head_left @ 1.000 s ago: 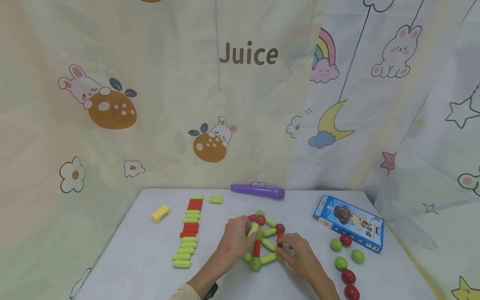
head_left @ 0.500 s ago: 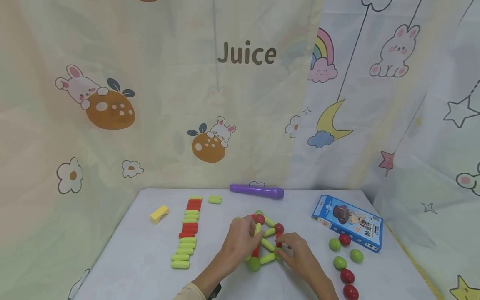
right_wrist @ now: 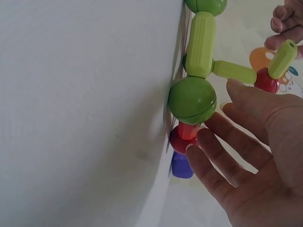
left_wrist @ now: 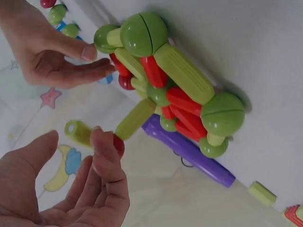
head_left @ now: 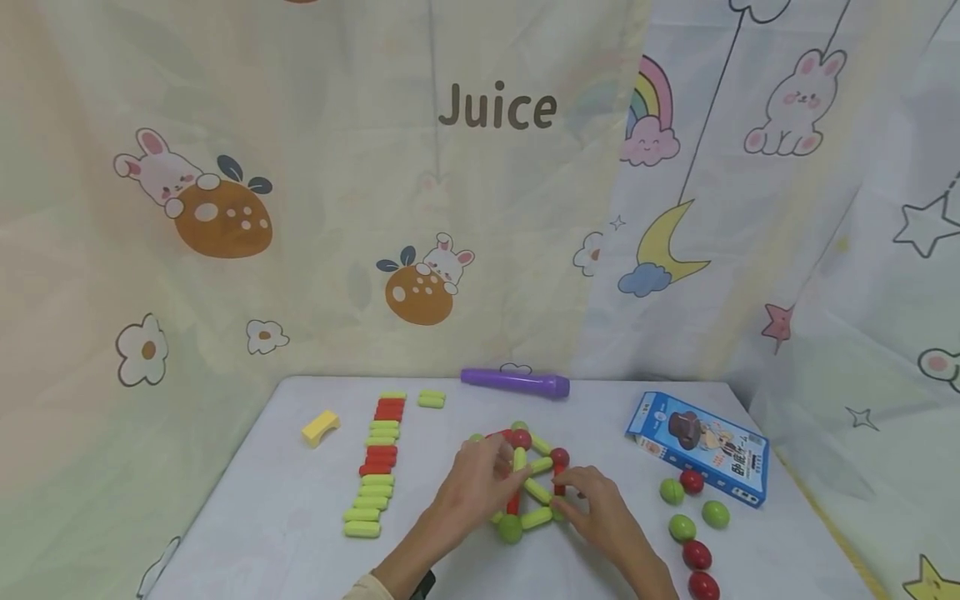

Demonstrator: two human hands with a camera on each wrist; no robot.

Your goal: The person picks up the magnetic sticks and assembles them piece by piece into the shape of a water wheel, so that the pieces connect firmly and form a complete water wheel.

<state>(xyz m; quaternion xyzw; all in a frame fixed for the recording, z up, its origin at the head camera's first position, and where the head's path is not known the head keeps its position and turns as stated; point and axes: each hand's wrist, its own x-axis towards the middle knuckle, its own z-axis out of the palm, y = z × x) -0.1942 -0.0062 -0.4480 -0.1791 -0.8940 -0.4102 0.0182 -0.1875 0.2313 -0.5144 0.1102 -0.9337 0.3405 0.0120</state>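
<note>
Here, the lines as the views give them.

Structure: a magnetic stick-and-ball build (head_left: 528, 487) stands near the middle of the white surface (head_left: 262, 517), between the two hands.
Left hand (head_left: 472, 487): its grip pinches a yellow-green stick (left_wrist: 79, 133) between thumb and fingertips, beside a small red ball (left_wrist: 118, 145) at the raised top of the build; fingers curled round it.
Key relation: the pinched stick lies just above and to the left of the top red ball; its long axis runs upward and away from that ball, and the left hand is the nearer one.
Right hand (head_left: 603, 512): grip released, fingers straight, fingertips (right_wrist: 208, 137) touching a short red stick (right_wrist: 188, 131) under a green ball (right_wrist: 192, 100) at the right base corner.
Materials: glossy hard plastic; sticks are ribbed, round-ended cylinders; balls are smooth with a seam round the middle.
Spare sticks: a row of red and yellow-green sticks (head_left: 377, 467) lies well to the left.
Spare balls: green and red balls (head_left: 693, 521) lie to the right, near a blue box (head_left: 701, 446).
Far edge: a purple cylinder (head_left: 516, 382); a yellow arch block (head_left: 320, 427) to the left.
</note>
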